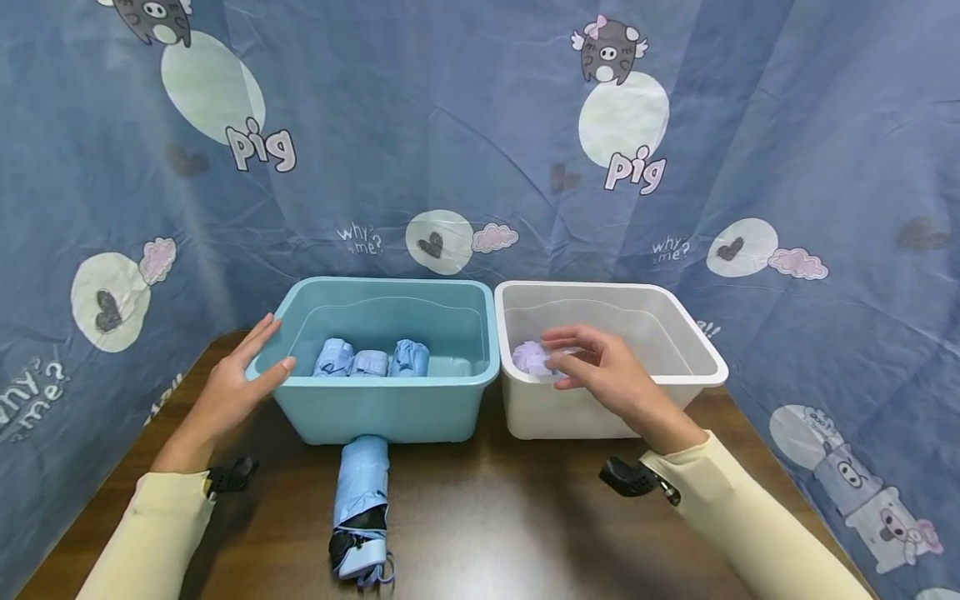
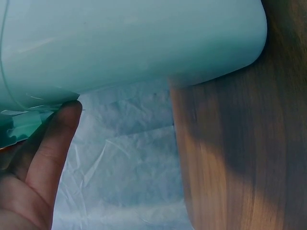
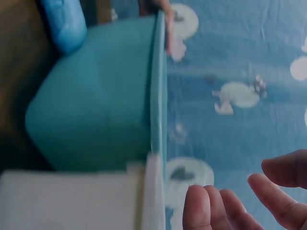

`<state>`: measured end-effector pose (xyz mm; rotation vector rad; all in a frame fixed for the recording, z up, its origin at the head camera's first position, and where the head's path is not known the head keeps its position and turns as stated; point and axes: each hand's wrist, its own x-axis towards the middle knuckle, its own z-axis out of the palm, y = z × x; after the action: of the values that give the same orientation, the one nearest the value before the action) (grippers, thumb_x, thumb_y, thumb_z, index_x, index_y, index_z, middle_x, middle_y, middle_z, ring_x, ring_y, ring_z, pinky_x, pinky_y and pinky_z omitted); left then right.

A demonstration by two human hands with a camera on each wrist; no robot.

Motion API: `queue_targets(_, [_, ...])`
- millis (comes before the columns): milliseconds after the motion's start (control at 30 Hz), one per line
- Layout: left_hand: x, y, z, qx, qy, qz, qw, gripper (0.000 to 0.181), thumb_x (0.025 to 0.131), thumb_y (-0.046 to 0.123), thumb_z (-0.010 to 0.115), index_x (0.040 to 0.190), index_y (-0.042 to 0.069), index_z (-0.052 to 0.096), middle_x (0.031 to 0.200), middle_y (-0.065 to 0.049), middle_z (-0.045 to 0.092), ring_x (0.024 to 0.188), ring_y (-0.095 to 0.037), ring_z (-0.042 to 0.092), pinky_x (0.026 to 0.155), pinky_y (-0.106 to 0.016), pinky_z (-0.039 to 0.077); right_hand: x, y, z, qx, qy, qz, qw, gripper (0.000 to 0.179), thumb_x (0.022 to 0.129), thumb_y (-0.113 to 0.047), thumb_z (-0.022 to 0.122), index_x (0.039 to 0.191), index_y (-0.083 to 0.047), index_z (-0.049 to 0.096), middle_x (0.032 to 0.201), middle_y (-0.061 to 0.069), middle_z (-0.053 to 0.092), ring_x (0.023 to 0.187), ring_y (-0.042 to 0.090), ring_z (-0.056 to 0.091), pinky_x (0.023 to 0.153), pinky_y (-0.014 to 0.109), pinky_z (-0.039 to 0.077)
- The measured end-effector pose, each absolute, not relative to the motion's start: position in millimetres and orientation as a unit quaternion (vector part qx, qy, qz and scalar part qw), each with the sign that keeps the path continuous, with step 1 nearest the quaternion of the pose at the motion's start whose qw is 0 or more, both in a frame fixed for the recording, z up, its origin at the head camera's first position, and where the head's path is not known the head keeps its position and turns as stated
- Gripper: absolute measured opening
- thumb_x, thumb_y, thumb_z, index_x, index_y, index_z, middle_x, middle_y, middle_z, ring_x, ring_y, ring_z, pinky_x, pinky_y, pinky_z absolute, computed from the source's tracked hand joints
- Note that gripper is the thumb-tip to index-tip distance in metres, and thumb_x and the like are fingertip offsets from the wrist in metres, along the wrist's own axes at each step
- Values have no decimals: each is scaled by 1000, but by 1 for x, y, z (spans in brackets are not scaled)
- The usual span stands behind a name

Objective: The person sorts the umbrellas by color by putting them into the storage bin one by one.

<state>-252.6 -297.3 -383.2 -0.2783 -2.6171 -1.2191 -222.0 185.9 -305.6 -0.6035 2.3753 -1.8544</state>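
Note:
My left hand (image 1: 231,390) rests at the left corner of a teal plastic bin (image 1: 405,413), its thumb and fingers extended along the rim. Three light blue rolled bundles (image 1: 410,358) sit inside that bin, their lower parts hidden by its front wall. My right hand (image 1: 617,385) hovers over the front rim of a white bin (image 1: 570,414), fingers loosely bent and holding nothing. Just left of those fingertips, inside the white bin, lies a lilac bundle (image 1: 529,357), partly covered by the hand. A folded light blue umbrella (image 1: 363,487) lies on the table before the teal bin.
Both bins stand side by side, nearly touching, on a dark brown wooden table (image 1: 480,533). A blue cloth (image 1: 480,133) with pig prints hangs behind and along both sides. The umbrella's handle end points toward me.

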Motion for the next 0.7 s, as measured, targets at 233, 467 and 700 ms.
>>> queue_targets(233, [-257,-295,-378,-99,-895,-418,124,74,94,39,58,156,22,20,162,3,8,144,-43,11,99,-76,18,-208,157,-312,-241,762,-598,62,31,95,-6,60,125,-2,59,125,24,57,101,31,64,75,39,57])
queue_targets(467, [-255,-295,-377,-90,-896,-418,119,75,95,40,57,156,21,18,162,1,7,144,-45,10,99,-76,17,-198,126,-326,-264,746,-602,104,31,95,-8,59,126,-2,59,123,21,59,98,23,65,76,39,57])
queue_targets(700, [-252,-295,-381,-93,-893,-423,123,75,94,38,59,155,19,20,162,1,9,143,-44,12,99,-75,18,-191,100,-346,-282,726,-613,134,30,94,-6,60,123,-7,62,119,13,62,92,21,66,74,38,57])
